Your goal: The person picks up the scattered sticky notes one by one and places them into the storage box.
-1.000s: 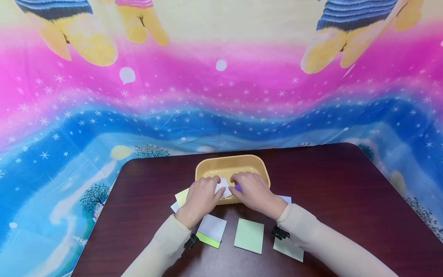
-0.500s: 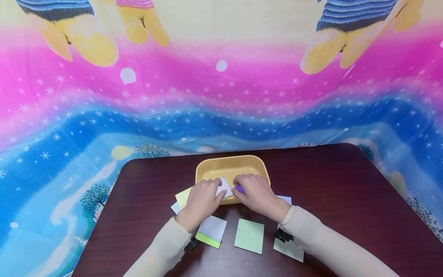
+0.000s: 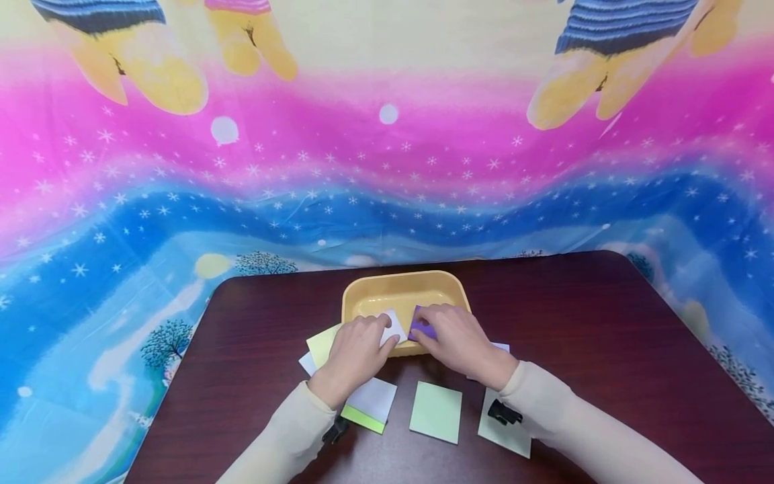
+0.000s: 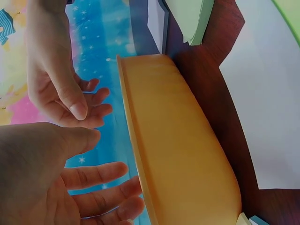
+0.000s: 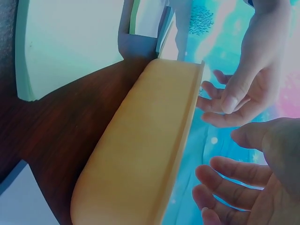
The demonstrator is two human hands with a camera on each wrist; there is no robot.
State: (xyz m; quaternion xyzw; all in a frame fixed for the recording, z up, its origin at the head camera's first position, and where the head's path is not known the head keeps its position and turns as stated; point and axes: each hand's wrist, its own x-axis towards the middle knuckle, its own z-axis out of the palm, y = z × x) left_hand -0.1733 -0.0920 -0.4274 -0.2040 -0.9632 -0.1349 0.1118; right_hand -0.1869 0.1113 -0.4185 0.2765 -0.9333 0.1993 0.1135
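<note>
Both hands reach over the near rim of the tub (image 3: 405, 285), which sits on the table (image 3: 605, 329) in the middle of the frame. The white note (image 3: 396, 328) lies inside it beside the left hand (image 3: 358, 348), the purple note (image 3: 426, 329) by the right hand (image 3: 457, 337). Each hand is loosely curved, thumb well apart from the fingers; both wrist views show air between them, so neither seems to grip anything. Whether a fingertip touches a note is hard to tell — the tub's wall hides both notes from the wrist cameras.

The step seems to be handling these two notes, one per hand. For a clean hold, thumb and fingers would best meet on opposite faces near an edge, lightly enough not to crease a corner. The two notes lie close together, so lifting one hand at a time should keep them from catching. The wrists are best kept high: in the lower part of the frame, the lilac pad (image 3: 373, 395), the mint pad (image 3: 435, 412) and the grey-green pad (image 3: 506, 438) lie near or under the sleeves, where a low forearm — or the black clip (image 3: 504, 412) — could drag them.
</note>
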